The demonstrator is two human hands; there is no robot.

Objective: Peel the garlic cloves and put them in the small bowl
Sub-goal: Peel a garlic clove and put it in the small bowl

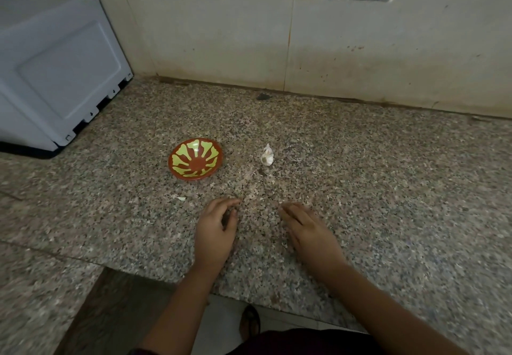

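Small shallow red-brown bowl with a yellow-green petal pattern [195,159] on the speckled granite counter [388,188], seemingly empty. Just right of the bowl: a white, papery-skinned garlic piece [267,155], unpeeled, kept close for a short transfer. Nearer than the bowl and apart from it: left hand [216,227] loosely curled, gripping nothing visible; right hand [304,230] flat, fingers straight, empty. Probably poised to reach for the garlic.
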